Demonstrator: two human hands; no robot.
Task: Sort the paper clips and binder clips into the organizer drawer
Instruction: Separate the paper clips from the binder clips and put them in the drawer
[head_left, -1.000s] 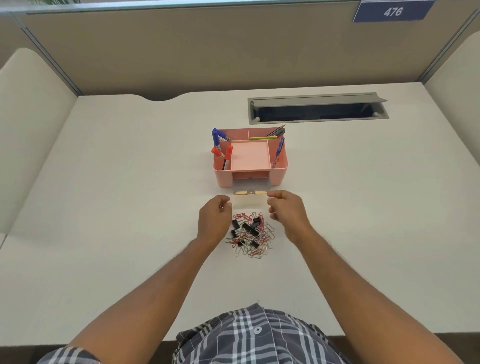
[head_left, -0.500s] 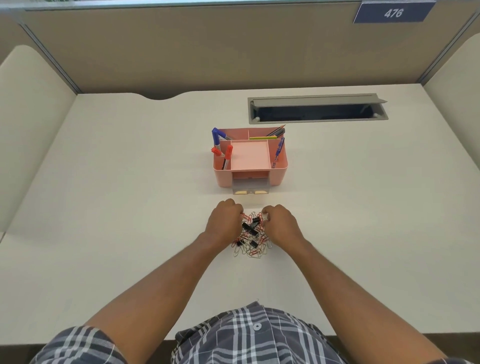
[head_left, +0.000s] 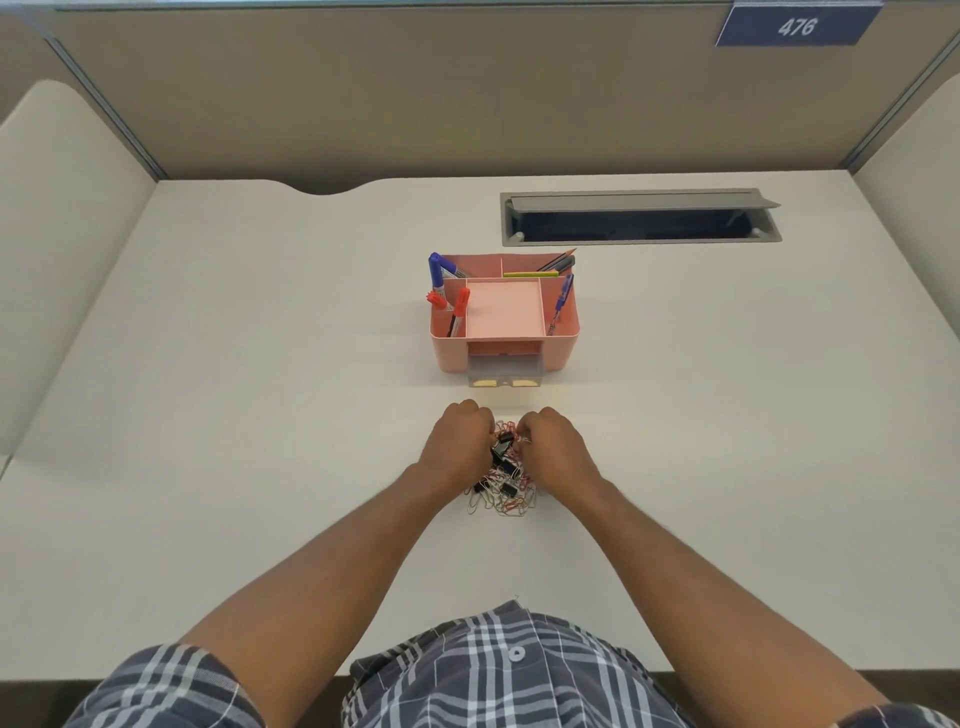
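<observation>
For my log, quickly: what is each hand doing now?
Left hand: fingers curled into the clip pile; grasp cannot be told.
Right hand: fingers curled into the same pile; grasp cannot be told.

Mixed clip pile (head_left: 501, 486) lies just before the pink organizer's (head_left: 503, 317) open drawer (head_left: 505, 375).

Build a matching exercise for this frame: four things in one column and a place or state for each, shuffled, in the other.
Things:
1. clip pile
2. drawer
3. red markers
4. cable slot

Places or states:
A. pulled partly out of the organizer's front
B. far right part of the desk, lid raised
C. on the desk between both hands
D. standing in the organizer's left compartment

Pairs: 1-C, 2-A, 3-D, 4-B
</observation>
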